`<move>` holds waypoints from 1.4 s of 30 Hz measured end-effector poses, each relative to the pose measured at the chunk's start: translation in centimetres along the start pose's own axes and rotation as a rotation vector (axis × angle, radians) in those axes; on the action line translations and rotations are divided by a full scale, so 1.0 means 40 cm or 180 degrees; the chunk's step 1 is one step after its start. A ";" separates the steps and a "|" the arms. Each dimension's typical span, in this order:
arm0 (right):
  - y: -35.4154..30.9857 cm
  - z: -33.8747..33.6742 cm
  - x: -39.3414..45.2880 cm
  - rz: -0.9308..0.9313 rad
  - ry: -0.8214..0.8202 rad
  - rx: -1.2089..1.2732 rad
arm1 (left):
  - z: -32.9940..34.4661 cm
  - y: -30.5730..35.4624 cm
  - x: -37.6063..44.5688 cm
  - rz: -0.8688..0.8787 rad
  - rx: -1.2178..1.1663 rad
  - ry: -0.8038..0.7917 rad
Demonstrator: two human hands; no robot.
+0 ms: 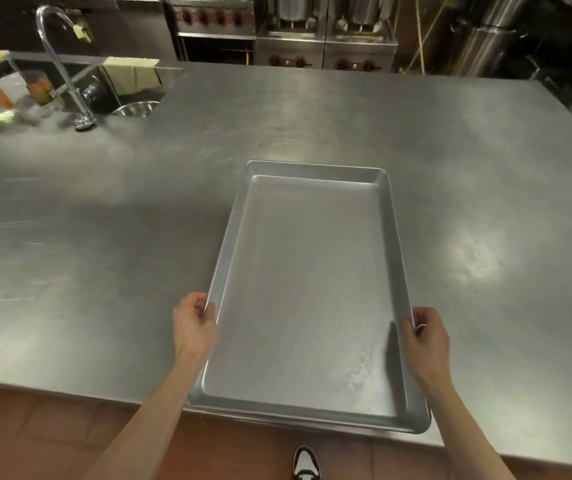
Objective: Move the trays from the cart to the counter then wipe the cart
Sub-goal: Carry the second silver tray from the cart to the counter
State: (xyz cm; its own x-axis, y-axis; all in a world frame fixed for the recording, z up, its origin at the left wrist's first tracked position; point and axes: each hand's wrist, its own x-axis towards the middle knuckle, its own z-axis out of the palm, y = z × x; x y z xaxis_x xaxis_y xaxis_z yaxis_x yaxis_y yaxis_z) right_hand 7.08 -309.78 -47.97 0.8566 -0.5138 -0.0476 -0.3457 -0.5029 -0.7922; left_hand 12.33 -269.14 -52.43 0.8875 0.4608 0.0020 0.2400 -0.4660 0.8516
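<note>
The stiff, light-looking metal tray [307, 289] lies toward six o'clock on the counter [104, 237], left hand [192, 322] and right hand [424, 336] gripping its slick long rims, fingers curled.

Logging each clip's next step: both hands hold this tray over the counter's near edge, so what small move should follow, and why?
Probably slide the tray further onto the counter and let go. Its near end overhangs the counter's edge, and the left hand and right hand both grip its long rims.
</note>
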 end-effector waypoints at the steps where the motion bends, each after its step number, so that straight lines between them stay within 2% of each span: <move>1: 0.007 0.006 -0.002 0.0037 -0.0009 -0.0037 | 0.004 -0.016 0.006 -0.0013 0.0091 -0.0016; 9: 0.010 0.023 0.011 -0.0024 -0.0068 -0.0202 | 0.010 -0.010 -0.012 0.0257 0.0494 0.0123; 19: 0.024 0.053 0.018 -0.0110 -0.0028 -0.0052 | 0.024 -0.010 -0.017 0.0371 0.0560 0.0279; 29: 0.048 0.075 0.027 -0.0257 -0.0012 -0.0151 | 0.042 -0.029 -0.014 0.0190 0.0641 0.0273; 37: 0.055 0.085 0.020 -0.0461 0.0072 -0.0348 | 0.053 -0.035 -0.026 0.0076 0.0312 0.0290; 42: 0.061 0.092 0.019 -0.0395 0.0030 -0.0250 | 0.063 -0.054 -0.026 0.0032 0.0236 0.0306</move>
State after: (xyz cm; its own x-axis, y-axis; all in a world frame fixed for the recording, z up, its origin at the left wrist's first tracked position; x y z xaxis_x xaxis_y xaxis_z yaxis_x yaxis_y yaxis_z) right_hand 8.29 -308.86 -52.17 0.8911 -0.4505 0.0538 -0.2665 -0.6158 -0.7415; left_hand 11.87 -270.50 -55.60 0.8491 0.5243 0.0637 0.2628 -0.5240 0.8101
